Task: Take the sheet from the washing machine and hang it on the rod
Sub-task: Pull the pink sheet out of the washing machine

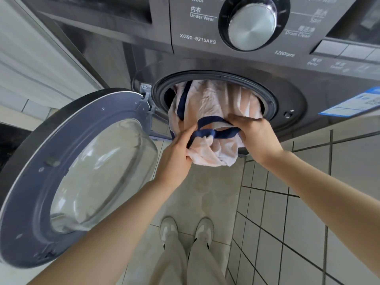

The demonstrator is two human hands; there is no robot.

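While the sheet is only half drawn out of the washing machine, its bunched lower end is held just below the drum opening, probably so that it is kept off the floor. That bundle is gripped by the left hand, fingers curled under the navy-trimmed edge, and pinched from above by the right hand. Beyond the opening, the rest of the sheet is seen inside the drum; left of it, the door is swung wide.
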